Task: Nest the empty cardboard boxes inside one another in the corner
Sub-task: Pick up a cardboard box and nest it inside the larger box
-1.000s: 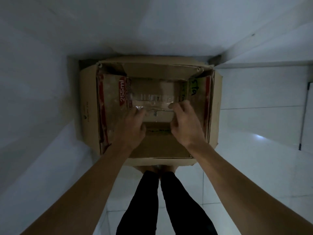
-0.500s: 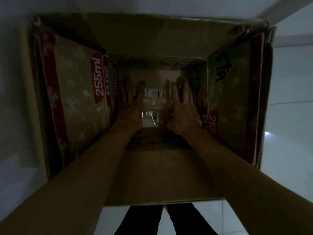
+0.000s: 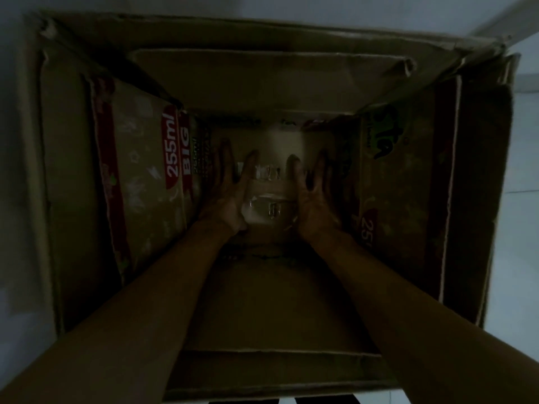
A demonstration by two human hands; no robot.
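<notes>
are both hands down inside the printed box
Yes, the left hand and right hand reach deep between the walls of the printed box, fingers spread flat near its bottom.

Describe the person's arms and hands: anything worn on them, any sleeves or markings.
Both forearms are bare up to the frame edge, with no sleeves showing. The left hand and right hand wear no gloves. The dim light hides any rings or markings.

Dim light, frame mostly dark. Pale wall (image 3: pixel 262 2) runs along the top edge and down the left side (image 3: pixel 11 112), plain and unmarked. At right, light tiled floor (image 3: pixel 522 228) with faint grout lines; a pale skirting strip (image 3: pixel 507 21) angles across the top right corner.
</notes>
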